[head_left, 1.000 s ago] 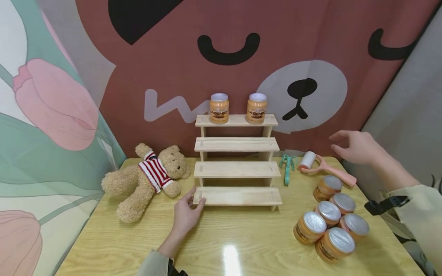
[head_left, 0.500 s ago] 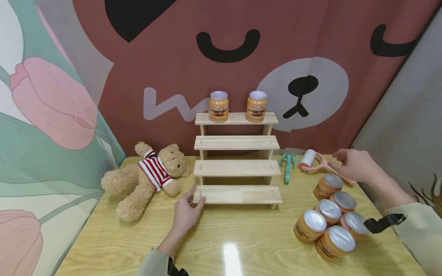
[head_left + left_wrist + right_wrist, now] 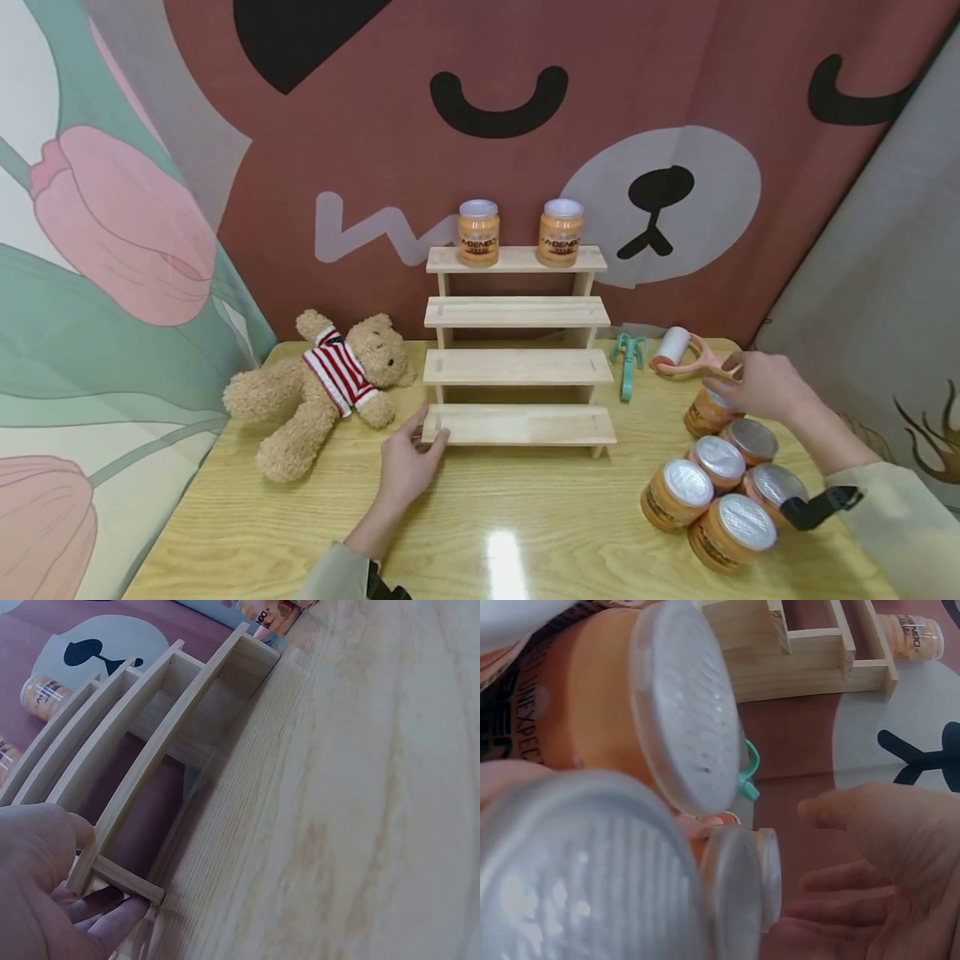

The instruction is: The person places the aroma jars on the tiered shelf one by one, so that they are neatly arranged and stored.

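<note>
A wooden four-step display shelf (image 3: 517,367) stands on the table. My left hand (image 3: 408,458) grips the left end of its lowest step, thumb on top of the board and fingers around the side leg, as the left wrist view shows. Two orange jars with pale lids, the left jar (image 3: 478,233) and the right jar (image 3: 561,233), stand on the top step. My right hand (image 3: 768,387) is over the rearmost jar (image 3: 705,414) of the group at the right, partly hiding its lid. In the right wrist view its thumb and fingers are spread, with nothing between them.
Several more orange jars (image 3: 731,533) with silvery lids cluster at the front right. Behind them lie a peach-handled lint roller (image 3: 672,346) and a teal claw-shaped tool (image 3: 627,367). A teddy bear (image 3: 337,375) in a striped shirt lies left of the shelf.
My right hand has come down and slightly left, from the air past the lint roller to the rearmost jar. My left hand stays on the shelf.
</note>
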### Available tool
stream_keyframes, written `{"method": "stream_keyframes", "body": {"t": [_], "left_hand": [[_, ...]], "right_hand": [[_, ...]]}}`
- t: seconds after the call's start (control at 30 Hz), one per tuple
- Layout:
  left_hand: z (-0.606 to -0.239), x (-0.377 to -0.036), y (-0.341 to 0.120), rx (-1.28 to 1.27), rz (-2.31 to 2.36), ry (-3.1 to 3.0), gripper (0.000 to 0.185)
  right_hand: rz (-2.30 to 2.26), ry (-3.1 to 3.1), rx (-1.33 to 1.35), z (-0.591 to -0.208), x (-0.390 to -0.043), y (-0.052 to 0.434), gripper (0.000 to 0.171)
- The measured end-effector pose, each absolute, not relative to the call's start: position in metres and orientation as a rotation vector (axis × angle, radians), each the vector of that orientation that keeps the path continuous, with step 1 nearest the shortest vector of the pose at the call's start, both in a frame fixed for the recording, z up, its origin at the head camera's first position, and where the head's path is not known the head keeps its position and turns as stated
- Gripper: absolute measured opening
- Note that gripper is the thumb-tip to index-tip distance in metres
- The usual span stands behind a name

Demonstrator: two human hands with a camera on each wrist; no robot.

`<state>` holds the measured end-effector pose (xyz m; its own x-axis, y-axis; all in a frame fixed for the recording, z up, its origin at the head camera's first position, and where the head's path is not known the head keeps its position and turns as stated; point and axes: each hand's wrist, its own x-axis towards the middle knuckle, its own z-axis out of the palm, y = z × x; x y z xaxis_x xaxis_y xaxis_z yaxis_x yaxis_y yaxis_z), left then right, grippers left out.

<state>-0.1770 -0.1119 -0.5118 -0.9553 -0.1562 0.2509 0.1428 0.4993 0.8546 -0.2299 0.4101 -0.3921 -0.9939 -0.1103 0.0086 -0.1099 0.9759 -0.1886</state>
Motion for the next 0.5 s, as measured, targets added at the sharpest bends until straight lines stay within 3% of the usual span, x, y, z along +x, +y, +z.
{"method": "stream_keyframes", "body": {"t": [0.2,0.5], "left_hand": [[-0.513,-0.177,-0.112,0.017,-1.437,-2.451,0.055],[-0.513,-0.178,-0.113,0.028,-1.443,-2.46,0.057]], "right_hand": [[-0.301,3.094,-0.065,-0.397,-0.23,0.41,0.071],[-0.303,3.03,0.037,-0.409,-0.234,0.413,0.058]]}}
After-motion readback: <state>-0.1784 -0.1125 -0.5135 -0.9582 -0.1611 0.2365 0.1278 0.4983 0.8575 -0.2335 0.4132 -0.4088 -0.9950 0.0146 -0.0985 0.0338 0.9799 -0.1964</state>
